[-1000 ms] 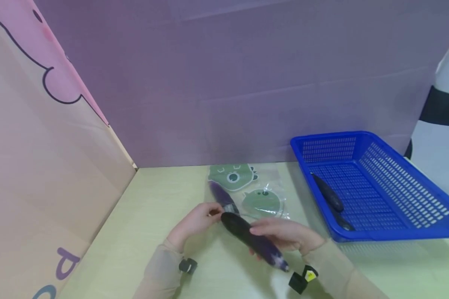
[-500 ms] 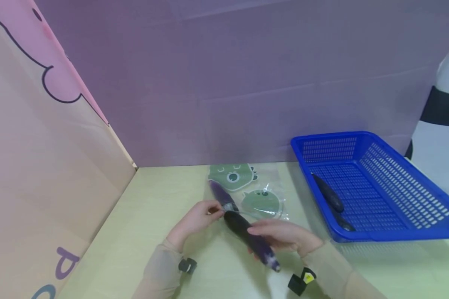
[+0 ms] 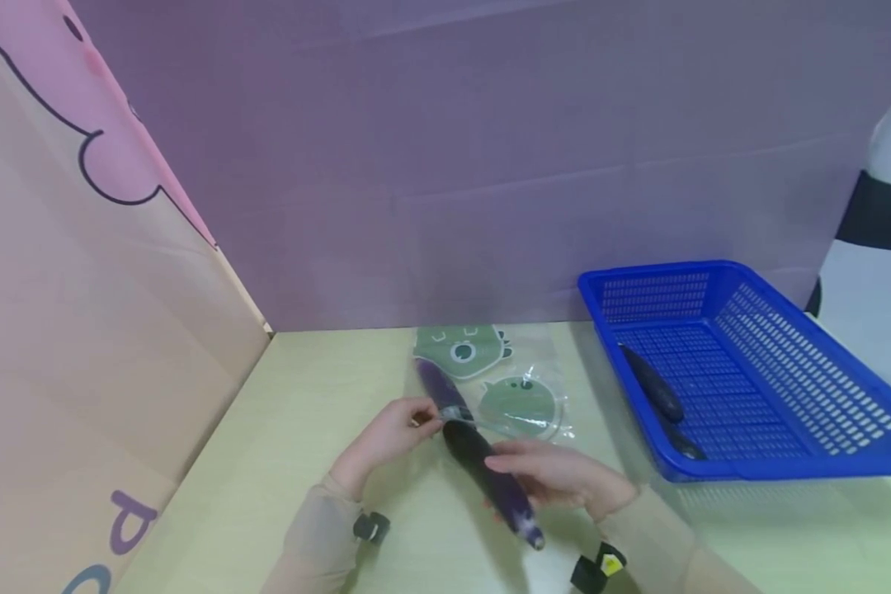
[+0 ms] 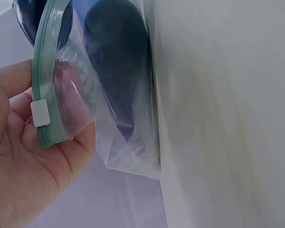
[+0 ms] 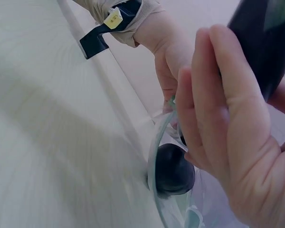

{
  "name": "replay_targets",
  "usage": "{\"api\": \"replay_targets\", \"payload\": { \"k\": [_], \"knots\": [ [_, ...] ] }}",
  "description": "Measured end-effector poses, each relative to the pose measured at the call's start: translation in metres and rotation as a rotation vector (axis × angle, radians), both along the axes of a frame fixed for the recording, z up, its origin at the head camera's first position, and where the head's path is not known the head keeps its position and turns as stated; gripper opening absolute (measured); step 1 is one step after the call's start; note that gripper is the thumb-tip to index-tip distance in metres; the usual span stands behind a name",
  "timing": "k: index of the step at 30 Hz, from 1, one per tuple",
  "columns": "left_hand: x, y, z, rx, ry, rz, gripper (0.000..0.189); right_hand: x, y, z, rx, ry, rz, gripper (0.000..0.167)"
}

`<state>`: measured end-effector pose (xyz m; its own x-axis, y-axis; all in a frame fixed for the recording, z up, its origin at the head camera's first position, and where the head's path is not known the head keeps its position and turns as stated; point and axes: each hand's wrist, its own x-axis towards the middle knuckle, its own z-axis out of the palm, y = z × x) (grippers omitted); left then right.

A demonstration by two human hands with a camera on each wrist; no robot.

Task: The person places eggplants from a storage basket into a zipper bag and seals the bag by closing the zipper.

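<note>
A clear zip bag (image 3: 545, 351) with green cartoon prints lies flat on the table, one eggplant (image 3: 440, 384) inside it. My left hand (image 3: 393, 437) pinches the bag's mouth at its left corner; the left wrist view shows the green zip strip (image 4: 48, 76) and white slider (image 4: 40, 113) at the fingers. In my right hand (image 3: 564, 474) is a second eggplant (image 3: 490, 478), gripped between thumb and fingers, stem end toward me. Its rounded dark end overlaps the bag's opening in the head view. In the right wrist view, the bagged eggplant (image 5: 175, 170) shows behind the fingers.
To the right stands a blue mesh basket (image 3: 720, 470) with two eggplants (image 3: 652, 384) along its left side. A purple cloth wall (image 3: 445, 181) closes off the back of the table, and a printed panel (image 3: 96, 330) the left.
The stem end of the eggplant in my right hand has swung left and toward me, so it lines up more with the bagged one. My left hand has barely moved.
</note>
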<state>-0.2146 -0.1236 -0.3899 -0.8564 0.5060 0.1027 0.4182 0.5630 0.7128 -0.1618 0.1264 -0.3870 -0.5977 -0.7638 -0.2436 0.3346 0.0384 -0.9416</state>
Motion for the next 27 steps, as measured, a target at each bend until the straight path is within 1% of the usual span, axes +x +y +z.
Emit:
{"api": "replay_targets", "payload": {
  "k": [3, 8, 14, 22, 24, 27],
  "knots": [
    [0.000, 0.000, 0.000, 0.006, 0.004, -0.004, 0.009, 0.001, 0.001, -0.001, -0.002, 0.012, -0.008, 0.068],
    [0.000, -0.001, 0.001, 0.015, -0.002, -0.012, 0.009, 0.002, 0.006, -0.007, -0.020, 0.005, -0.032, 0.063],
    [0.002, -0.001, 0.003, 0.021, -0.017, -0.012, 0.009, 0.000, 0.013, -0.011, -0.063, -0.018, -0.015, 0.065],
    [0.002, -0.001, 0.003, 0.030, -0.028, -0.023, 0.009, -0.003, 0.020, -0.018, -0.176, -0.106, -0.006, 0.068],
    [0.001, -0.001, 0.002, 0.029, -0.032, -0.023, 0.009, -0.004, 0.020, -0.018, -0.208, -0.141, -0.020, 0.067],
    [0.001, -0.001, 0.001, 0.027, -0.032, -0.031, 0.009, -0.005, 0.021, -0.019, -0.261, -0.217, -0.048, 0.068]
  ]
}}
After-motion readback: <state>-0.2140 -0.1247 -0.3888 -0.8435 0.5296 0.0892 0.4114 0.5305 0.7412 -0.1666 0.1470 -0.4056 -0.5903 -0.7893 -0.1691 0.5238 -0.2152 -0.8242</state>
